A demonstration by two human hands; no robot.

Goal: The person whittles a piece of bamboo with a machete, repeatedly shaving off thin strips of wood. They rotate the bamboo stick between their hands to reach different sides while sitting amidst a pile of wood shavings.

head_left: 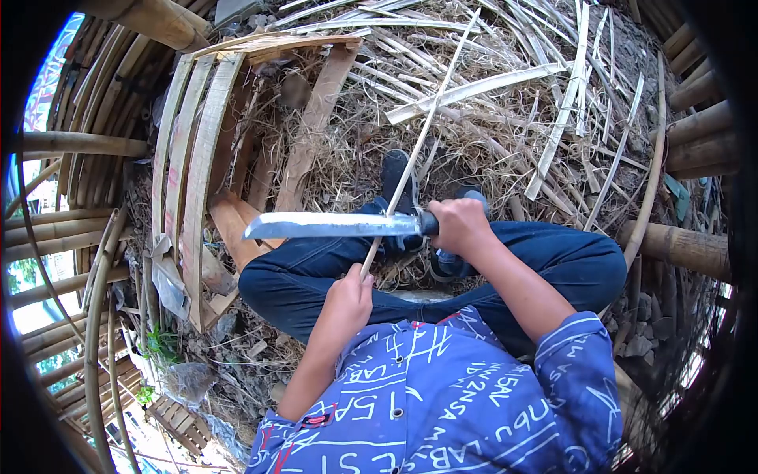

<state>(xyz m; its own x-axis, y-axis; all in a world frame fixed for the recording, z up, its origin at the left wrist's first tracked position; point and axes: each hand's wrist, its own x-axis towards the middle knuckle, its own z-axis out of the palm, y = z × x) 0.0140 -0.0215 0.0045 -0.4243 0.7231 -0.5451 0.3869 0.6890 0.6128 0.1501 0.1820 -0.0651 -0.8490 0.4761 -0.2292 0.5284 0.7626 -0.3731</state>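
My right hand (459,227) is wrapped round the dark handle of a machete (332,226), its broad blade pointing left across my lap. In my left hand (348,302), closed near my left thigh, is the lower end of a long thin bamboo strip (422,134). That strip slants up and right, away from me over the shavings. The blade crosses the strip a short way above my left fist, overlapping it near the handle end. Under both hands are my crossed legs in dark jeans (545,257) and a dark shoe (400,178).
A wooden slatted crate (207,150) lies at the left. Split bamboo strips (482,91) and curly shavings (339,158) cover the ground ahead. Thick bamboo poles (687,251) stick in from the right, and a bamboo-pole structure (79,142) stands along the left. Crumpled plastic (170,288) lies by the crate.
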